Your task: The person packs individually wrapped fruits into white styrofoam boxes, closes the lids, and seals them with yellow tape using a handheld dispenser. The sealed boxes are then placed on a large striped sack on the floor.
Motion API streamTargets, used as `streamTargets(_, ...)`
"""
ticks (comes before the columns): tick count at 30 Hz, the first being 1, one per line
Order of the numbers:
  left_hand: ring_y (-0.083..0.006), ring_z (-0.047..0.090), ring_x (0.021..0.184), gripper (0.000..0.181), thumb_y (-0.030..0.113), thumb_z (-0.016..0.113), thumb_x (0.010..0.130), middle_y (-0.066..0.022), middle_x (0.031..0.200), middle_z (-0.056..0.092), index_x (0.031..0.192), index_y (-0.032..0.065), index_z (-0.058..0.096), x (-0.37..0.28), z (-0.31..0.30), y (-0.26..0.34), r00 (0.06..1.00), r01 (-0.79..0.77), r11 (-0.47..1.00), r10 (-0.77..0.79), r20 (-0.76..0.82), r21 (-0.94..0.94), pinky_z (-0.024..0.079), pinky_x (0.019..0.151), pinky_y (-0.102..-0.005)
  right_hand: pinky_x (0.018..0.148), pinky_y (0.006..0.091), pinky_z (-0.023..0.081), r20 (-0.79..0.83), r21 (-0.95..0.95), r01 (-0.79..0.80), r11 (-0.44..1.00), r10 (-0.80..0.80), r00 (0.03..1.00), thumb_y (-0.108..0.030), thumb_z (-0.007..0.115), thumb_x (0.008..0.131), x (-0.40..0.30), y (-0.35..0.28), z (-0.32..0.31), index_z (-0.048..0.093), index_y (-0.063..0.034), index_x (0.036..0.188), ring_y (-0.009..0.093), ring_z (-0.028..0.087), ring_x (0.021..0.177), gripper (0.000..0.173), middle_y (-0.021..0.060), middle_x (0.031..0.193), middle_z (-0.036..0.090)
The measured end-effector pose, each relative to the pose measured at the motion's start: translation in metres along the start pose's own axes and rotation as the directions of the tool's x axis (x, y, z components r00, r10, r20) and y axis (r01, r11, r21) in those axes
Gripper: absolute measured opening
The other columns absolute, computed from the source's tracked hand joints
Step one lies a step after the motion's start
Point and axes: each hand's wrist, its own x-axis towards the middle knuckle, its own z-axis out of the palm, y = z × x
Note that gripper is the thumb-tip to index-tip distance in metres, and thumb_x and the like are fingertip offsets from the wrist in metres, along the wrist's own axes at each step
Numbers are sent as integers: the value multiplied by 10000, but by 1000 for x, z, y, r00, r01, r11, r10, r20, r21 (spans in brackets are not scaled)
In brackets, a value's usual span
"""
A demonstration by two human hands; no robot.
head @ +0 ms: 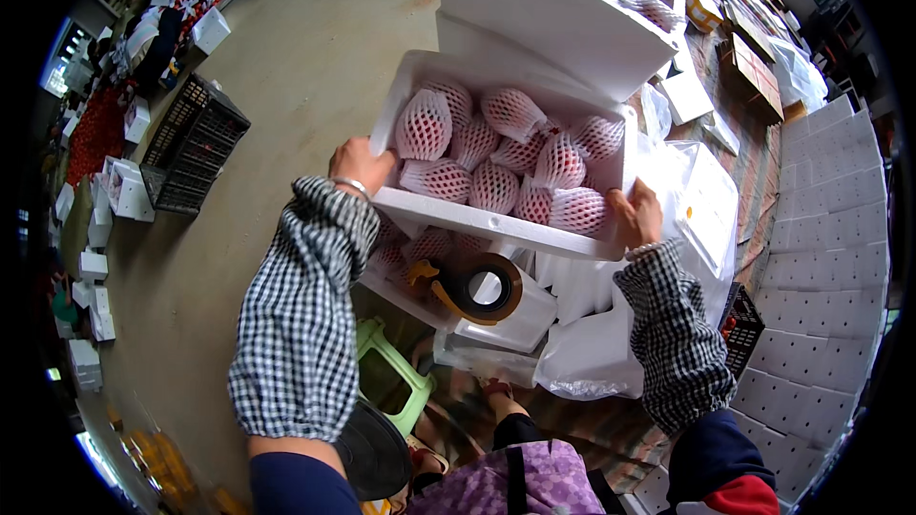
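Observation:
A white foam box (458,206) full of red fruits in white foam nets (495,187) is held between my two hands. My left hand (363,166) grips its left wall, thumb over the rim. At the right front corner my right hand (638,213) has hold of the wall. Just below it lies a tape dispenser with a wide roll of tape (486,289), over another foam box with netted fruits (401,293) partly hidden under the held box. A further foam box (551,14) with netted fruits stands behind.
A green plastic stool (411,393) stands near my feet. Black crates (193,146) stand at the left. Stacked white foam boxes (823,286) line the right side. Plastic bags (590,357) lie right of the tape. At the far left, a person (152,46) bends near heaps of red fruit.

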Motion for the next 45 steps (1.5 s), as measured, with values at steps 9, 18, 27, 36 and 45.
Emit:
streamTargets(9, -238, 585, 622, 487, 383, 626, 800, -180, 682, 594, 814, -99, 556, -309, -132, -113, 864, 232, 921, -343, -368, -314, 439, 573, -368, 683, 329, 518, 142, 245, 445, 861, -486, 862, -61, 633, 684, -169, -138, 0, 528, -45, 1164, 309, 645, 763, 492, 186, 875, 634)
streamTargets(18, -255, 605, 737, 295, 150, 567, 782, -138, 847, 651, 955, -87, 595, -607, -105, -219, 484, 564, 600, -797, -362, -567, 467, 682, -369, 764, 343, 508, 684, 330, 562, 758, -602, 412, -176, 670, 684, -361, -155, 161, 448, -21, 1228, 302, 606, 921, 608, 163, 1116, 577)
streamTargets(27, -231, 547, 956, 438, 185, 556, 873, -144, 1109, 567, 1200, -86, 451, -671, -14, -260, 210, 476, 253, -963, -171, -842, 433, 822, -352, 764, 362, 498, 605, 246, 644, 725, -634, 482, -108, 604, 734, -433, -184, 225, 508, -90, 1182, 320, 602, 918, 458, 138, 1038, 612)
streamTargets(36, -385, 327, 1257, 591, 428, 460, 868, -161, 1337, 397, 1260, -13, 425, -608, -57, -243, 806, 572, 805, -518, -286, 154, 207, 1021, -530, 729, 364, 506, 603, 191, 717, 670, -657, 453, -256, 636, 761, -423, -196, 232, 535, -71, 1083, 304, 613, 863, 385, 132, 962, 619)
streamTargets(45, -355, 263, 1292, 489, 355, 281, 929, -125, 1231, 518, 1093, 3, 579, -613, -35, -214, 950, 311, 860, -275, -146, 404, 154, 1043, -549, 746, 269, 493, 764, 596, -606, 526, -138, 631, -271, 422, 946, -385, -96, 241, 551, 21, 982, 170, 614, 803, 321, 112, 898, 632)
